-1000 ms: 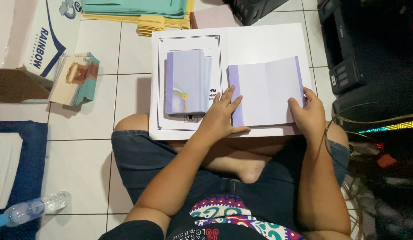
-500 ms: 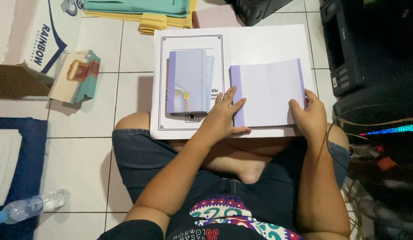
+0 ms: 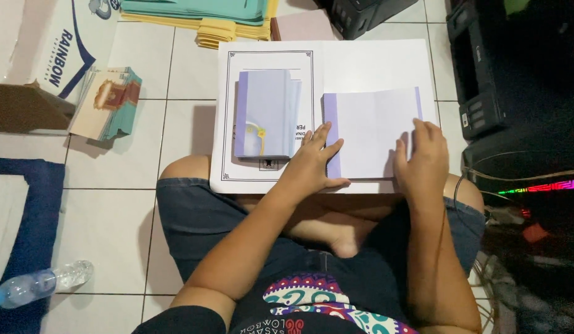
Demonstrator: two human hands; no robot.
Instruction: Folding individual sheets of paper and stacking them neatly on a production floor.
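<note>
I sit cross-legged on a tiled floor with a large white sheet resting over my knees. On it lies a pale lilac folded card with a purple strip along its left edge. My left hand presses flat on the card's lower left corner, fingers spread. My right hand rests on the card's right edge, fingers curled over it. To the left lies a stack of lilac booklets with a small yellow flower, on a white bordered certificate sheet.
A black printer stands at the right, with cables and a glowing strip below it. Teal and yellow paper stacks lie at the top. A small stack of cards, a cardboard box and a plastic bottle lie at the left.
My right hand slid inward from the card's right edge onto its surface. The camera view shifted slightly. My left hand stays in place.
</note>
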